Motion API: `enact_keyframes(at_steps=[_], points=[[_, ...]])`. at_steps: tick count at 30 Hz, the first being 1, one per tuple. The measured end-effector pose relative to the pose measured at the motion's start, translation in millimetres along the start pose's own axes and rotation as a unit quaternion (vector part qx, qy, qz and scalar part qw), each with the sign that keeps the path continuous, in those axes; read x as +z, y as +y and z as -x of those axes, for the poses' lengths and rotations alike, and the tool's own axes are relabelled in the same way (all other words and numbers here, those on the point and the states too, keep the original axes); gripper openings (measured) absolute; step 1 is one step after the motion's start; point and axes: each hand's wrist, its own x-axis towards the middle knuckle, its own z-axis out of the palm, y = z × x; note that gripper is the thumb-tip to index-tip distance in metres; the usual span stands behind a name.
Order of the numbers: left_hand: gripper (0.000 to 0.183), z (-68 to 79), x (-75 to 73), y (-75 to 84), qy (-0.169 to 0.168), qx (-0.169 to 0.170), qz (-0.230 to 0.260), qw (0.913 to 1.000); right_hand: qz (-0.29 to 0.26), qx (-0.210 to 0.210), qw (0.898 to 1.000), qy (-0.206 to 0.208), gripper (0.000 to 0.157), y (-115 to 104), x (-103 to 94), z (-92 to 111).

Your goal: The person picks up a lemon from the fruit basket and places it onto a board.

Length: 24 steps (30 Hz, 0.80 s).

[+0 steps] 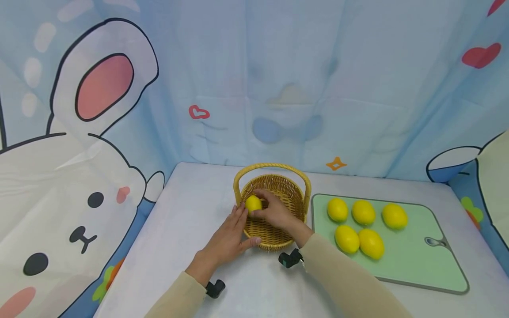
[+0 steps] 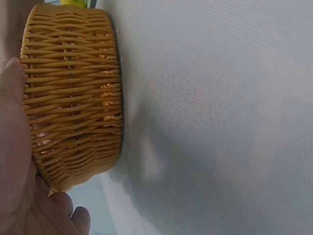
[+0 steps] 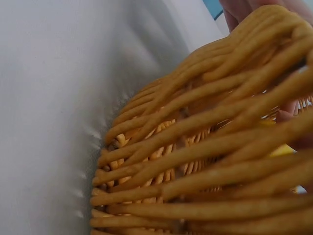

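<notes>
In the head view, a yellow lemon (image 1: 253, 204) is at the left inner side of a round wicker basket (image 1: 272, 245) with an arched handle. My right hand (image 1: 275, 212) reaches inside and pinches that lemon between thumb and fingers. My left hand (image 1: 226, 238) rests against the basket's near left side, fingers extended along the rim and thumb at the front edge. From the left wrist, the woven wall (image 2: 73, 98) shows close up beside the left hand (image 2: 17, 161). The right wrist view is mostly filled by the basket weave (image 3: 195, 161), which hides most of the right hand.
Right of the basket lies a pale green cutting board (image 1: 413, 260) with several lemons (image 1: 363, 212) on it and a hole near its right end. White cloth (image 1: 191, 194) covers the table. A printed blue curtain (image 1: 278, 66) hangs behind.
</notes>
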Motion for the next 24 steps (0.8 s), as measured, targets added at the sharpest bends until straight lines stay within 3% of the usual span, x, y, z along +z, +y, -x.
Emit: enact_keyframes(at_steps=[11,24], points=[[0.101,0.4,-2.0,3.1,-0.006,0.001,-0.008,0.9999,0.052,-0.013,0.997,-0.05,0.083,1.7,4.0,1.4],[0.101,-0.3,-4.8,4.6,0.001,0.006,-0.047,0.9989,0.101,-0.013,0.995,-0.019,0.085,-1.1,-3.5,7.6]])
